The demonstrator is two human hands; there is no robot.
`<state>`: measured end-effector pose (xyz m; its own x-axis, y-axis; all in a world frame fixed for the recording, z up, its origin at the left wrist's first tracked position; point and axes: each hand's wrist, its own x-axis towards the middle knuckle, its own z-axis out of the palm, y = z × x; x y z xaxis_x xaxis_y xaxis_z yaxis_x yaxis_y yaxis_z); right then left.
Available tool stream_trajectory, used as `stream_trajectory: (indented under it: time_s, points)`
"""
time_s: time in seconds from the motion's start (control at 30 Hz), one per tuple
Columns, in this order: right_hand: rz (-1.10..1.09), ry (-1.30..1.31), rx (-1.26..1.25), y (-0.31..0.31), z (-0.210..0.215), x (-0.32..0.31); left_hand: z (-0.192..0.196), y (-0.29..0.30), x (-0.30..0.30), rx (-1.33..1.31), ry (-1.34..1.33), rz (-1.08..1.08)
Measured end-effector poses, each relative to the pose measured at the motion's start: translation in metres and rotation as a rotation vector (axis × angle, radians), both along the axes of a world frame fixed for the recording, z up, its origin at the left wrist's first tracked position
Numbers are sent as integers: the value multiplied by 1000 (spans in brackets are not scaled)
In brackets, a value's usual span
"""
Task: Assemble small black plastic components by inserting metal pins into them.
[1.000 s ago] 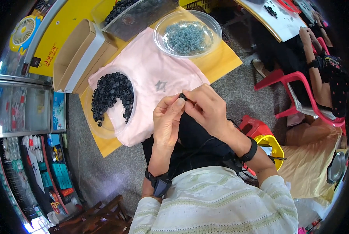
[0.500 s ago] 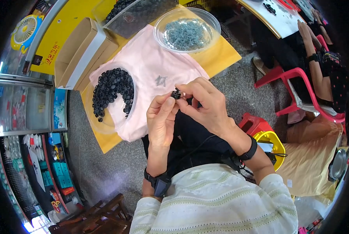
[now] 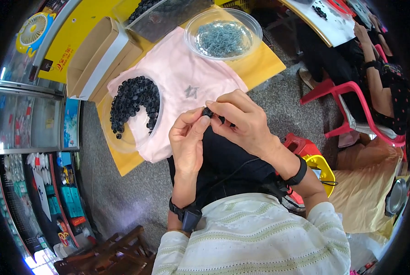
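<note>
Between my two hands, over my lap at the table's near edge, is a small black plastic part (image 3: 207,112). The fingertips of my left hand (image 3: 187,140) pinch it from one side. My right hand (image 3: 245,120) grips it from the other side, with its fingers curled; more black shows under them, too hidden to name. To the left, a round clear tub (image 3: 108,137) holds many small black plastic parts (image 3: 134,98). A few small grey pieces (image 3: 191,92) lie on the pink cloth (image 3: 168,62) just beyond my hands.
A round clear tub (image 3: 259,40) of thin grey-blue pieces (image 3: 224,39) stands at the back. Behind the cloth are a cardboard box (image 3: 95,59) and a clear bin (image 3: 168,23) of black parts. At right are a pink chair (image 3: 351,87), a seated person and a yellow-red bucket (image 3: 322,165).
My fingers have closed further over the small black part, so less of it shows. Both hands stay in nearly the same place. The view has shifted slightly.
</note>
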<state>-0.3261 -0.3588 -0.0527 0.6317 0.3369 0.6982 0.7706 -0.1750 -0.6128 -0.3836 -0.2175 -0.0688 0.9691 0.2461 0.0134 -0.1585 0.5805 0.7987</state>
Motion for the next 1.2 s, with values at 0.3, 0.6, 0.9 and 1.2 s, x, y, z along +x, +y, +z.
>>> stream_trajectory:
  time_s: [0.3, 0.6, 0.9, 1.2]
  points:
    - [-25, -108, -35, 4, 5, 1, 5, -1, 0, -48, -44, 10]
    - [-171, -66, 42, 21, -16, -8, -2, -8, 4, -62, 74, 48]
    - [-37, 63, -20, 16, 1, 8, 1, 5, 14, -153, 58, -9]
    - [-62, 144, 34, 33, -23, 20, -11, 9, 31, -141, 168, 31]
